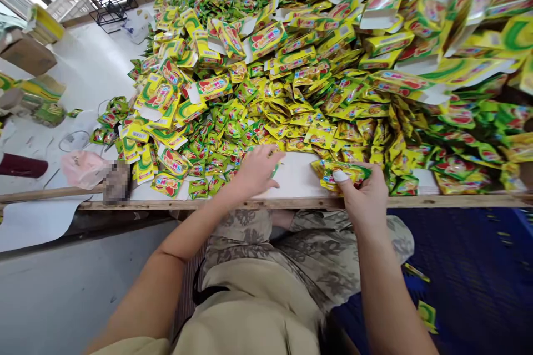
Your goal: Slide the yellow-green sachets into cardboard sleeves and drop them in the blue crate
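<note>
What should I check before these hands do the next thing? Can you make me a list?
1. Right hand has a good grip on its packets: ok, the thumb presses on top.
2. Left hand is empty: cannot tell, its fingers are spread but something green shows beside them.
3. Bare tabletop between the hands: ok, a white patch shows.
4. Boxes are there on the table: ok, lots, some with white flaps sticking out.
5. Those boxes are filled: cannot tell, their insides are hidden.
6. Nothing lying down on the blue surface: not ok, a yellow-green piece is there.
</note>
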A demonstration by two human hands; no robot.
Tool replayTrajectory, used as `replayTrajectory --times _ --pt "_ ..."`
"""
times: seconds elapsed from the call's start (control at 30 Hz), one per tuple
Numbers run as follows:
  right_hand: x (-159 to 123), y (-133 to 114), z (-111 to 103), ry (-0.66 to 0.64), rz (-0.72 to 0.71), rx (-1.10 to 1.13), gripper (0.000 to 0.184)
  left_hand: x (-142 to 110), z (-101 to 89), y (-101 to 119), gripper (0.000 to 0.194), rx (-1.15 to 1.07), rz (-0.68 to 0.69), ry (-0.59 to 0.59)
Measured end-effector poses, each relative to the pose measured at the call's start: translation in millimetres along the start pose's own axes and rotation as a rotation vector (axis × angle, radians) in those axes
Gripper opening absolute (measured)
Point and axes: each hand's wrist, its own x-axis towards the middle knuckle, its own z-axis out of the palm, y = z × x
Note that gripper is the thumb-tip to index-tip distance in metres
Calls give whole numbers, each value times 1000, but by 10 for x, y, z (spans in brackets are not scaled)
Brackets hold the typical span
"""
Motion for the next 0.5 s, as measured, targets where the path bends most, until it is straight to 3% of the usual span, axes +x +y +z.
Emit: replayTrajectory --times 0.13,0.23,0.3,0.4,0.5 --pt "-31 -79 160 -101 89 -17 45 -1 -127 -279 58 116 -63 -59" --pt "-48 -174 328 -197 67 -25 41 14 -120 -255 50 84 -56 -42" --pt "-42 -220 401 -127 12 -30 40 11 -80 -158 50 46 -46 6" --pt "-17 -276 431 76 -137 -94 39 -22 14 2 49 -54 -42 98" --pt "-1 -335 397 72 -259 -266 35 -69 126 88 49 -128 -79 216"
